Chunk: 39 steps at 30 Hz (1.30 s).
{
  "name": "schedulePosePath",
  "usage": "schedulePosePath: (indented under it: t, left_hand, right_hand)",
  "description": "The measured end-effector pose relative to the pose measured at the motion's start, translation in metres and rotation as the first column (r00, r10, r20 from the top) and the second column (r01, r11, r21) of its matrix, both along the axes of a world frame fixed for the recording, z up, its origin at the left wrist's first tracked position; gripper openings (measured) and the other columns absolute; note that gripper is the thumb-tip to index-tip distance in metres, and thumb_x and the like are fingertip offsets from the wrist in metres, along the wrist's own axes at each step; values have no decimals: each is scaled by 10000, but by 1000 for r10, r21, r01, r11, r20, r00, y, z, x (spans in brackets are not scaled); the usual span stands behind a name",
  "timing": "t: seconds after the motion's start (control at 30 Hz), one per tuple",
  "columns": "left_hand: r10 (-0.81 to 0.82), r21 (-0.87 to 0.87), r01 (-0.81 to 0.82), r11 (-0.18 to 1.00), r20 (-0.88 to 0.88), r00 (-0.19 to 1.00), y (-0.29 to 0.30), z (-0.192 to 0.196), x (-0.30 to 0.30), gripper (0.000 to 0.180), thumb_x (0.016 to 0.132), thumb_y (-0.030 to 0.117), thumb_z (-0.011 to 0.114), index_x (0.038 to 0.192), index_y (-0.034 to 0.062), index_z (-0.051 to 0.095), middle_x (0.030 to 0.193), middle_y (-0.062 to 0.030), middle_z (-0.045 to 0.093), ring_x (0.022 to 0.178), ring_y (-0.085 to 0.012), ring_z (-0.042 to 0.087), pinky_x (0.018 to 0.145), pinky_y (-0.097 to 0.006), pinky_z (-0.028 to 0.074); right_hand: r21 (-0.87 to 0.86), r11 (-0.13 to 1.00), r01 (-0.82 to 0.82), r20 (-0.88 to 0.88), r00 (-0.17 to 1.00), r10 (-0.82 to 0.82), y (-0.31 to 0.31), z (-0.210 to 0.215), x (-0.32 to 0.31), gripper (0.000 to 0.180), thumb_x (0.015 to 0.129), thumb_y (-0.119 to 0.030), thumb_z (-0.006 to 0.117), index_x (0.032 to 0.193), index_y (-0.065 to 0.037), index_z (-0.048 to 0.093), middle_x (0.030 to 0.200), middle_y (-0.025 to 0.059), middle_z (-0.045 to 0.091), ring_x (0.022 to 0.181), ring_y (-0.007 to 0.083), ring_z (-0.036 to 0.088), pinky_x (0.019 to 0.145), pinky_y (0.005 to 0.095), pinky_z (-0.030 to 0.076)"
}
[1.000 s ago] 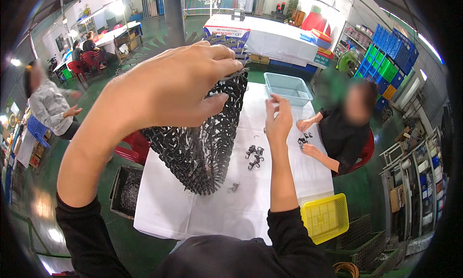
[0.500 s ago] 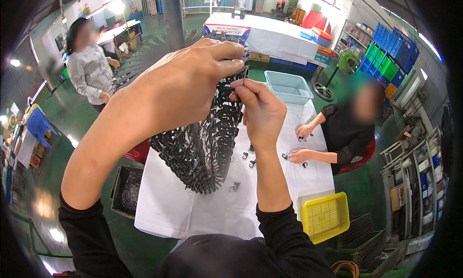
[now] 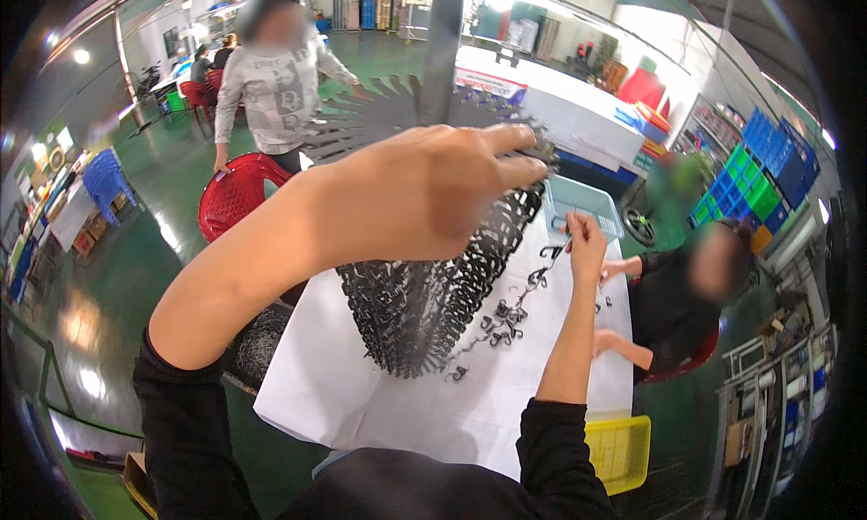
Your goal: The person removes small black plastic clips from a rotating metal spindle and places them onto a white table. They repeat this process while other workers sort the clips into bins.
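Note:
My left hand (image 3: 452, 181) reaches across a dark round slotted disc (image 3: 379, 114), its fingers curled over the right rim and its thumb hidden below. Beneath the disc hangs a dense black bundle of small hook-shaped pieces (image 3: 424, 312), narrowing toward the table. Off to the right, my right hand (image 3: 585, 245) is raised and pinched around the upper end of a thin strand of small black hooks (image 3: 547, 253). That strand slants down left toward a cluster of black hooks (image 3: 506, 321) above the white tabletop (image 3: 488, 412); which of them lie on the cloth I cannot tell.
A grey post (image 3: 441, 51) rises behind the disc. At the table's far end stands a light-blue basket (image 3: 587, 195); a yellow basket (image 3: 623, 452) is at the near right corner. A seated co-worker (image 3: 677, 312) works on the right. Another person (image 3: 275, 78) stands by a red chair (image 3: 237, 195).
My right hand has left the disc's rim and moved right, drawing a strand of hooks out with it. The view has turned left; the standing person appears closer.

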<state>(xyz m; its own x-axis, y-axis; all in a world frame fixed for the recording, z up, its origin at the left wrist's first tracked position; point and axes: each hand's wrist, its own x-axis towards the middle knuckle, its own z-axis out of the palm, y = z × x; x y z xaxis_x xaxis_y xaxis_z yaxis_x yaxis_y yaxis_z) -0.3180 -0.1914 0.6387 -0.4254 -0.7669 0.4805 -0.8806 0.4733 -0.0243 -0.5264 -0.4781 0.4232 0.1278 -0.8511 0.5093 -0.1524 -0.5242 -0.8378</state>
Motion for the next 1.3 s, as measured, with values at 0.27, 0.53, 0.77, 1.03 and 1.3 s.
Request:
schedulePosePath:
  t: [0.27,0.53,0.77,1.03,1.3]
  left_hand:
    - [-60,0,60,998,-8,998,-1,4,-1,544,803,22,623,1327,29,478,1248,-194,556,1145,-378,547,948,-426,478]
    - [59,-73,-53,996,77,995,-15,4,-26,433,800,43,664,1222,0,582,1115,-173,583,1008,-359,597,870,-415,490]
    - [117,-80,-106,991,138,983,-20,4,-38,449,726,-23,649,1173,-5,613,1111,-158,598,974,-336,623,810,-394,527]
    - [170,-128,-153,980,134,976,-15,-5,-34,517,691,-53,645,1203,0,605,1224,-146,591,1120,-303,594,877,-390,529]
    - [-45,-140,57,989,93,995,-3,-5,-12,511,779,-41,605,1281,-5,517,1334,-172,511,1210,-332,530,987,-395,476]
  right_hand:
    - [-218,948,232,-526,790,-314,17,-45,5,359,842,-230,713,1151,-74,616,1154,129,617,805,207,622,733,330,479]
    - [-685,717,128,87,992,-95,164,93,47,204,807,-46,728,1006,-53,685,817,56,655,567,112,568,534,228,421]
    - [-713,604,357,193,927,-321,177,109,62,119,832,-132,719,944,-99,700,794,58,677,522,213,572,493,293,439]
    - [-88,909,-408,566,730,383,165,94,35,132,923,-100,628,963,7,692,721,72,667,427,12,409,383,161,260]
    - [0,980,-198,195,961,195,44,47,-2,200,940,-209,631,976,-21,688,713,23,662,454,21,414,404,184,290]
